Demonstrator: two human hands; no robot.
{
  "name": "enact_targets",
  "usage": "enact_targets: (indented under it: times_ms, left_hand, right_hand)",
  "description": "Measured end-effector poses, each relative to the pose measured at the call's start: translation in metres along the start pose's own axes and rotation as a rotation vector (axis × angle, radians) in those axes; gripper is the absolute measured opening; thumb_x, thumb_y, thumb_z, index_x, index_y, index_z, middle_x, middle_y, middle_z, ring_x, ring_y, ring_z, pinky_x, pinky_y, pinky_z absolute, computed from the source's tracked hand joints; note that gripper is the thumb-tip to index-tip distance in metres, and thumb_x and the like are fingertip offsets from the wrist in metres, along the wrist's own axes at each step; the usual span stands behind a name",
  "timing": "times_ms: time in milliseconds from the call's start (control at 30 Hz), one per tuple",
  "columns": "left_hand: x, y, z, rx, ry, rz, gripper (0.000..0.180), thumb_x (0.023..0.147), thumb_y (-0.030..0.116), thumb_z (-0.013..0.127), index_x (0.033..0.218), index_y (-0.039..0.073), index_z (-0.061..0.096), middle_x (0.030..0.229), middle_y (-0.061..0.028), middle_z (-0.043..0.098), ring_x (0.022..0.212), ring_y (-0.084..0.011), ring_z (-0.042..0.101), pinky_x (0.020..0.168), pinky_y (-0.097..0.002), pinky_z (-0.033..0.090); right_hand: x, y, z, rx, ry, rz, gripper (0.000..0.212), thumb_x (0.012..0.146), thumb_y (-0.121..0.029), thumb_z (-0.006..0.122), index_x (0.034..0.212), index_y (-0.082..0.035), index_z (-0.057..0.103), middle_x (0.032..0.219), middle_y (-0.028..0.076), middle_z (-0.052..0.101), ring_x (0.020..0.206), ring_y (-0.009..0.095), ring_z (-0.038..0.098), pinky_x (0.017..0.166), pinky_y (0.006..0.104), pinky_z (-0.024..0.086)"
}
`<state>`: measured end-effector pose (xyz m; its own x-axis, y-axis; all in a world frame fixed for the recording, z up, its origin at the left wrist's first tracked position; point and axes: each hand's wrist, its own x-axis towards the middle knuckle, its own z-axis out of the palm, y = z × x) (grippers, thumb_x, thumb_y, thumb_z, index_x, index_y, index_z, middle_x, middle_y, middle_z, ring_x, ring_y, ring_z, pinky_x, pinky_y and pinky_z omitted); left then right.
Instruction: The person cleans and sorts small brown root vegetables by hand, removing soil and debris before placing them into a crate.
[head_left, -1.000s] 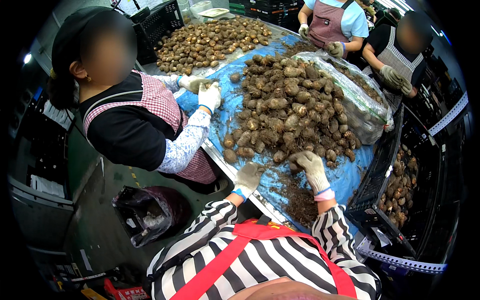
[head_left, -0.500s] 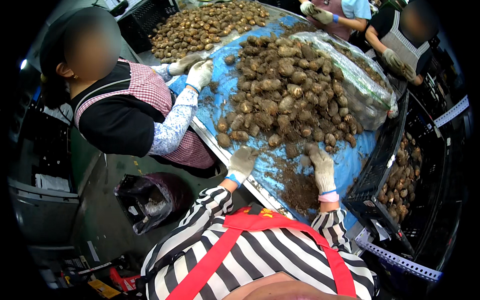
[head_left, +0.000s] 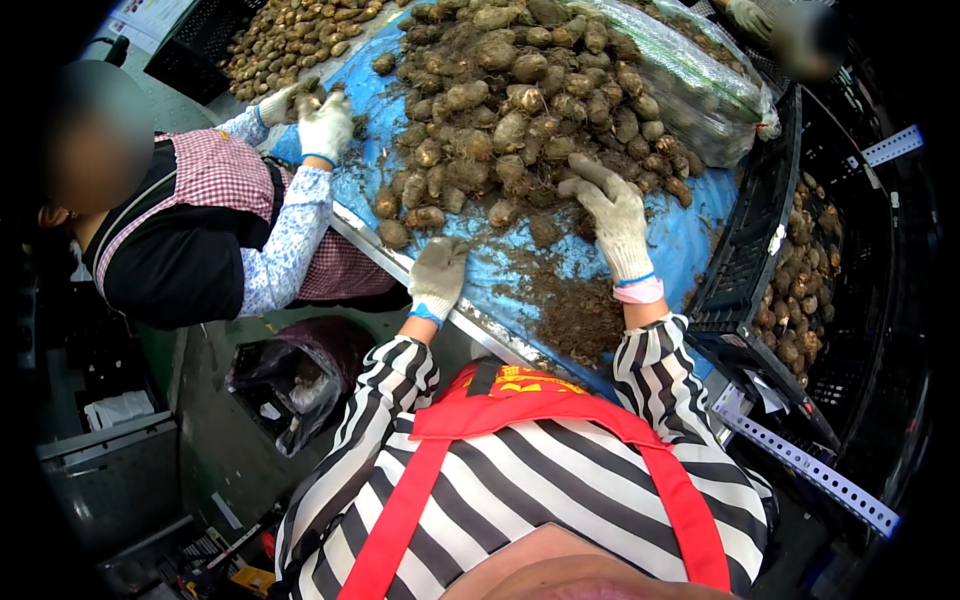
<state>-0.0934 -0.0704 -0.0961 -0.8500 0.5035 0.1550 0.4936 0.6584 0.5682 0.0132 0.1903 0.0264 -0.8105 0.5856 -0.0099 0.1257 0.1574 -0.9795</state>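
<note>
A large pile of soil-covered taro corms (head_left: pixel 520 110) lies on a blue plastic sheet (head_left: pixel 680 230) over the table. My right hand (head_left: pixel 615 220), in a dirty white knit glove, reaches to the pile's near edge. Its fingers are stretched and parted, with no corm in its grip. Also gloved, my left hand (head_left: pixel 438 278) lies flat by the table's metal edge, palm down and fingers close together. Nothing shows in it. Loose brown soil (head_left: pixel 578 320) covers the sheet between my two hands.
At the left a co-worker's gloved hands (head_left: pixel 318 125) hold a corm. A second taro heap (head_left: pixel 290 40) lies beyond. Black crates (head_left: pixel 745 250) with corms (head_left: pixel 797 290) stand at the right, near a filled clear plastic sack (head_left: pixel 690 100). A lined bin (head_left: pixel 300 375) sits on the floor.
My right hand has moved forward from the soil to the pile, its fingers now stretched. My left hand stays by the table edge. The view has shifted, and the co-worker's hands are now lower.
</note>
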Motion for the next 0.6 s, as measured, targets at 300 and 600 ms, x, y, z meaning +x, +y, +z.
enact_targets:
  times_ms: [300,600]
  left_hand:
    - [-0.003,-0.004,-0.001,-0.04,0.05,0.025,0.02,0.09,0.025,0.065,0.099,0.008,0.072,0.098,-0.0167,0.069,0.093,-0.0385,0.065,0.081,-0.0445,0.052]
    - [-0.002,0.008,-0.006,-0.091,0.004,0.025,0.023,0.093,0.026,0.063,0.101,0.006,0.073,0.1,-0.0178,0.069,0.094,-0.0378,0.066,0.082,-0.0438,0.052]
  right_hand:
    - [0.08,-0.055,0.046,-0.673,0.148,-0.158,0.066,0.082,-0.049,0.072,0.135,-0.01,0.061,0.129,0.019,0.061,0.124,0.033,0.057,0.106,0.0445,0.045]
    - [0.112,-0.044,0.076,-0.907,0.261,-0.048,0.062,0.086,-0.053,0.068,0.126,-0.006,0.06,0.119,0.021,0.068,0.112,0.037,0.065,0.096,0.0462,0.05]
